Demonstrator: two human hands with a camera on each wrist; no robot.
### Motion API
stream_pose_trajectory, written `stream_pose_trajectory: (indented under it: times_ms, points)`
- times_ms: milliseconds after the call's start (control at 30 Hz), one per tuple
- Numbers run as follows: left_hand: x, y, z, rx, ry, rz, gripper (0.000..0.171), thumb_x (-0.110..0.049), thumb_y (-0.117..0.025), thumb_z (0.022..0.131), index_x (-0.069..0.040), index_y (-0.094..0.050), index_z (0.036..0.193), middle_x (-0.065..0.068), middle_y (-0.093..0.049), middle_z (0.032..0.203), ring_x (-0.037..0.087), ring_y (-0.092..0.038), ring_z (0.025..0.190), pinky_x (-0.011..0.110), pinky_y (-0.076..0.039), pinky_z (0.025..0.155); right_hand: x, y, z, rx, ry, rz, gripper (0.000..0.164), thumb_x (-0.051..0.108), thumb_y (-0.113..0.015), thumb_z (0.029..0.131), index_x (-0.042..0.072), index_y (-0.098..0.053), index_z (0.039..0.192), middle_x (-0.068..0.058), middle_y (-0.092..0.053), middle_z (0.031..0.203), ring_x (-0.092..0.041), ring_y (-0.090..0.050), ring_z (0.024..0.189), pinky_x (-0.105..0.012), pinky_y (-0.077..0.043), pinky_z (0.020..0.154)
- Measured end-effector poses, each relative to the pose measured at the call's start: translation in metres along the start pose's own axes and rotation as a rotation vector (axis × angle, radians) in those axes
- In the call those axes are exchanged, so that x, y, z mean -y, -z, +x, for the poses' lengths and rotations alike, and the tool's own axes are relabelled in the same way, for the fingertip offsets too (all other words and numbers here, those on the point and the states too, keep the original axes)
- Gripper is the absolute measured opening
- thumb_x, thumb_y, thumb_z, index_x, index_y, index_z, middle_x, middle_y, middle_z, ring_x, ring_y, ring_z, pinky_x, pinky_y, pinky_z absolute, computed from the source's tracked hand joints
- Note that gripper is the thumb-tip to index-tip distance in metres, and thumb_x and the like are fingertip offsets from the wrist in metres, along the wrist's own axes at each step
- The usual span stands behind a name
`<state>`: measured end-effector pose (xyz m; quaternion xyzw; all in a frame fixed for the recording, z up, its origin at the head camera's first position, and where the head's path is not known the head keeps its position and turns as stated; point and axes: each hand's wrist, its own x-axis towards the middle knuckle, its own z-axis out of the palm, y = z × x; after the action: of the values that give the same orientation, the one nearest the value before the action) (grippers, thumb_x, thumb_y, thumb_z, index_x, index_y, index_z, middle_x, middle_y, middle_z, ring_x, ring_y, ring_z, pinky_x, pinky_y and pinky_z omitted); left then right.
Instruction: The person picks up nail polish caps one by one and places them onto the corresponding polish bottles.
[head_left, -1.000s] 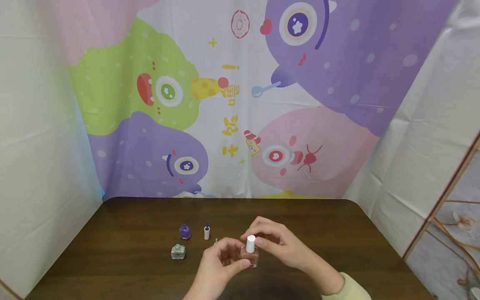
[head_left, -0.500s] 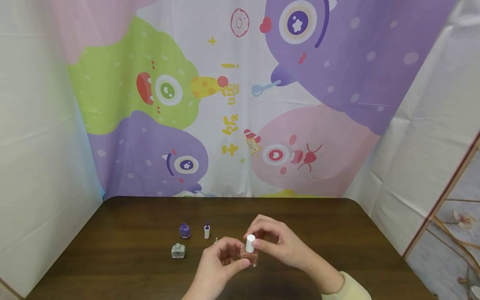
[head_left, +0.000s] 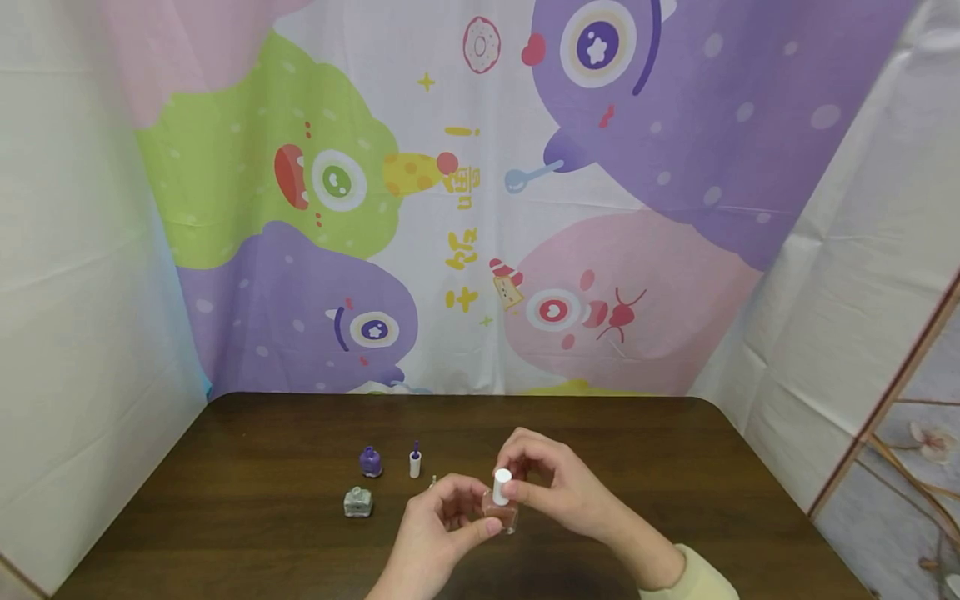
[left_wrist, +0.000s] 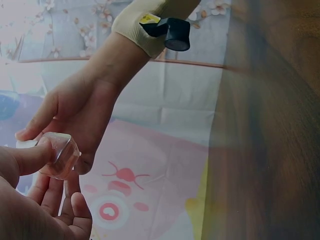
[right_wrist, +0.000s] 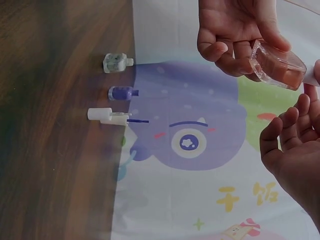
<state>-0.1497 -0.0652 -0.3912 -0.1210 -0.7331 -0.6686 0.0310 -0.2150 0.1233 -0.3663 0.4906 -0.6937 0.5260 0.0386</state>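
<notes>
Above the table, my left hand (head_left: 435,529) grips a glass bottle of brownish-pink nail polish (head_left: 498,515) between thumb and fingers. The white cap (head_left: 502,485) sits on top of it, pinched by the thumb and fingers of my right hand (head_left: 562,483). In the right wrist view the clear-walled bottle (right_wrist: 277,65) lies sideways to the camera, with its cap mostly beyond the frame's edge. The left wrist view shows the bottle base (left_wrist: 62,160) under my left thumb.
On the dark wooden table (head_left: 247,500), left of my hands, stand an uncapped purple polish bottle (head_left: 371,462), a glittery silver one (head_left: 357,502) and a white cap with purple brush (head_left: 415,465) pointing up. Another white brush cap (right_wrist: 99,114) is mostly hidden behind my left hand in the head view.
My right fingers have shifted slightly around the white cap. The left hand and the bottle stay almost in place, and the other bottles have not moved.
</notes>
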Motion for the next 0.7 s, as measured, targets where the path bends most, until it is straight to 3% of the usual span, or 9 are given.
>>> stream_pose_trajectory:
  times_ms: [467, 700]
  points:
    - [0.001, -0.0016, 0.0003, -0.012, -0.014, 0.009, 0.029, -0.013, -0.078, 0.075, -0.003, -0.063, 0.097, 0.009, -0.066, 0.087, 0.006, -0.059, 0.075, 0.02, -0.046, 0.064, 0.0009, -0.0014, 0.001, -0.021, -0.012, -0.013, 0.02, -0.003, -0.068, 0.082, 0.009, -0.058, 0.095, -0.008, -0.052, 0.086, -0.014, -0.05, 0.077, -0.025, -0.047, 0.067]
    - [0.0016, -0.0005, 0.0, -0.007, -0.006, 0.016, 0.028, -0.012, -0.077, 0.076, -0.003, -0.062, 0.098, 0.009, -0.066, 0.087, 0.006, -0.057, 0.074, 0.02, -0.046, 0.065, -0.0008, -0.0012, 0.0003, -0.003, -0.021, -0.009, 0.019, -0.001, -0.067, 0.084, 0.011, -0.058, 0.096, -0.005, -0.055, 0.088, -0.008, -0.052, 0.079, -0.025, -0.048, 0.067]
